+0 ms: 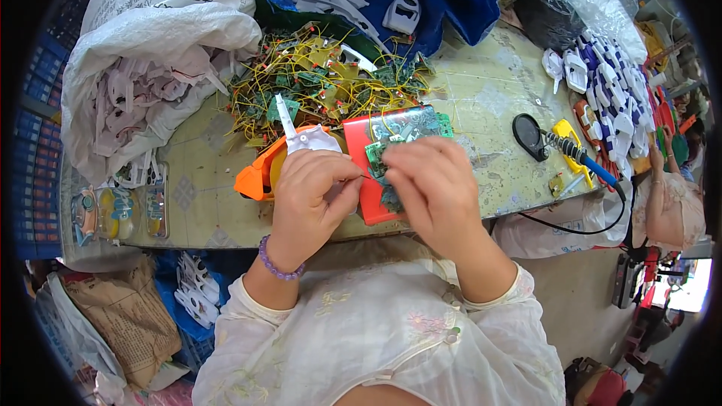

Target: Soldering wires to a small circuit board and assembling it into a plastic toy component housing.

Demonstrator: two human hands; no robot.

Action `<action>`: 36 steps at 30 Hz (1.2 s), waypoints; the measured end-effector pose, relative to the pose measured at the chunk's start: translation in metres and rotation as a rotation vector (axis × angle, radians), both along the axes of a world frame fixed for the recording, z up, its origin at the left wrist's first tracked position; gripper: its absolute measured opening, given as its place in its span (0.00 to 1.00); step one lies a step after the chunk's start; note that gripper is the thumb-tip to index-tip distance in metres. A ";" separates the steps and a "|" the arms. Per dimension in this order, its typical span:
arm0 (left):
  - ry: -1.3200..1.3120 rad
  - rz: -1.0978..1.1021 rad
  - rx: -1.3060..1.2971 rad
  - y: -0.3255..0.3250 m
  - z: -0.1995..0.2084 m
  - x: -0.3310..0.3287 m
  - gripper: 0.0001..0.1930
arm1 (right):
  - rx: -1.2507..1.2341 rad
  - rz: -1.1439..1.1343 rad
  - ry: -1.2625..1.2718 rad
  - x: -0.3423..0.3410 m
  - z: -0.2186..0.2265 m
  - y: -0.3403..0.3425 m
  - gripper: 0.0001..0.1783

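My left hand point(314, 186) is closed in a pinch, with a thin dark wire at its fingertips. Just beyond its knuckles a white plastic shell point(310, 139) with a long stem rests on an orange plastic piece point(258, 173). My right hand point(438, 186) has curled fingers, a little blurred, over small green circuit boards point(374, 155); what its fingertips hold is hidden. Those boards lie on a red flat block point(371, 194) with a dark, worn top. Another green board point(442, 125) sits at the block's far right corner.
Behind lies a heap of circuit boards with yellow wires point(323, 86). A white sack point(162, 30) and a blue bag point(474, 7) hold white plastic parts. At right are a soldering iron point(594, 168), a black round-headed object point(529, 135) and purple-white parts point(613, 98).
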State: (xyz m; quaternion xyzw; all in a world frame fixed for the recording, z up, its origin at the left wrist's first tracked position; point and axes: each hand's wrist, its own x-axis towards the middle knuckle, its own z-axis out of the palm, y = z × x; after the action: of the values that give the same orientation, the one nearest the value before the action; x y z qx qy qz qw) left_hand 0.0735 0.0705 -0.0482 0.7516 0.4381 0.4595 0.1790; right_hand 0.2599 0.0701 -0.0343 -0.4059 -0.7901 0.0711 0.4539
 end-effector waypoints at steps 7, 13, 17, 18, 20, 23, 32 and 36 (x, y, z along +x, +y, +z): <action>-0.074 -0.023 -0.094 -0.004 -0.002 -0.001 0.05 | -0.084 -0.070 -0.099 0.005 0.000 0.004 0.17; -0.012 -0.046 -0.107 -0.008 0.002 -0.001 0.06 | -0.144 -0.049 -0.070 0.006 0.001 -0.001 0.18; 0.145 -0.033 0.153 0.000 0.010 0.006 0.06 | -0.160 -0.041 -0.051 0.007 0.000 -0.001 0.19; 0.140 -0.084 0.131 0.001 0.008 0.004 0.07 | -0.160 -0.049 -0.051 0.007 0.000 -0.001 0.19; 0.170 -0.085 0.152 0.000 0.011 0.005 0.08 | -0.116 -0.067 -0.028 0.006 0.001 0.000 0.21; 0.200 -0.063 0.216 0.000 0.012 0.003 0.09 | -0.125 -0.068 -0.021 0.007 -0.001 0.000 0.21; 0.130 -0.072 0.121 0.002 0.010 -0.005 0.10 | -0.164 -0.019 -0.019 0.011 -0.003 0.000 0.21; 0.194 -0.143 0.139 0.007 0.011 -0.008 0.10 | -0.170 0.030 -0.013 0.013 0.002 0.005 0.22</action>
State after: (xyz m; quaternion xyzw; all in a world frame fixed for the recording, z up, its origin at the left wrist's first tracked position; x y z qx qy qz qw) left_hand 0.0657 0.0771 -0.0368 0.8323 0.3658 0.4001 0.1158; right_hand 0.2729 0.0750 -0.0327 -0.4313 -0.7902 0.1421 0.4115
